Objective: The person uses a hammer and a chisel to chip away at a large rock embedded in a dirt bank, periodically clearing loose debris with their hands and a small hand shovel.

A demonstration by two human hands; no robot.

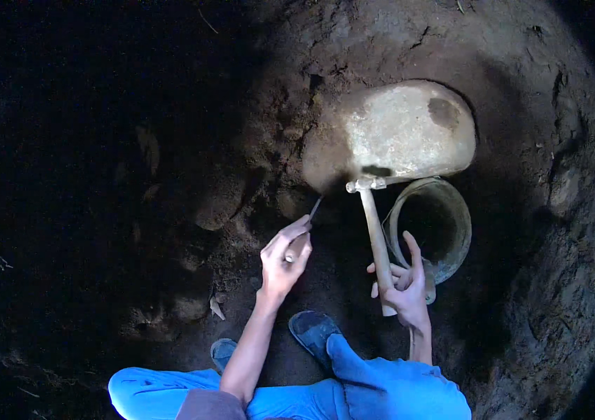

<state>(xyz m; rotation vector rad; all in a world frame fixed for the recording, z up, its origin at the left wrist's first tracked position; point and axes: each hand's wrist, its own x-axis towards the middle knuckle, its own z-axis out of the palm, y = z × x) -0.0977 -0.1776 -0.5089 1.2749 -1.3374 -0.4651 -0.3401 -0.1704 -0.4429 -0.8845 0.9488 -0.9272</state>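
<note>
Left hand [283, 260]: closed around a thin dark metal rod or blade [315, 207], tip pointing up and forward toward the edge of the hoe blade; what the small tool exactly is cannot be told in the dim light
Right hand [404, 288]: wrapped loosely on the lower end of a pale wooden handle [377, 241], index finger raised off it; the two hands are well apart
Broad, worn, pale metal hoe blade [399, 133]: lies flat on the earth ahead of the person, joined to the handle at a light metal socket [366, 184], left part caked with brown soil
Round battered metal pan [432, 225]: stands just right of the handle, partly under the blade's lower edge, inside dark and seemingly without soil
Earth pit wall [521, 105]: rough brown dug soil all round, loose clods [220, 203] at left
Blue trousers [381, 388] and dark sandals [313, 330] at lower edge
Progress, judged: pit already dug deep; soil on the blade only partly scraped off; pan not yet filled
</note>
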